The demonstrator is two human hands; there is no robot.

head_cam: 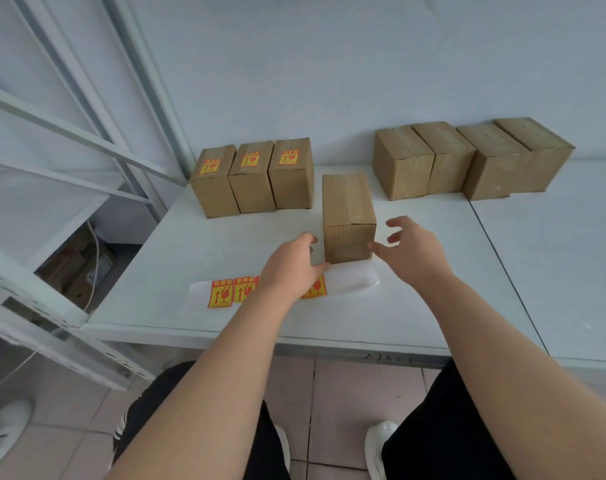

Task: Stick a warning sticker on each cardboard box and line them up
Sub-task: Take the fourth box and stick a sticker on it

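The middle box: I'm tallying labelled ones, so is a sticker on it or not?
Not on any visible face. The middle box shows bare cardboard and tape on top and front; the left row carries stickers.

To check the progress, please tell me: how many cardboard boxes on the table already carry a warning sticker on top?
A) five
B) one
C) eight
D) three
D: only the three boxes lined up at back left show a sticker on top.
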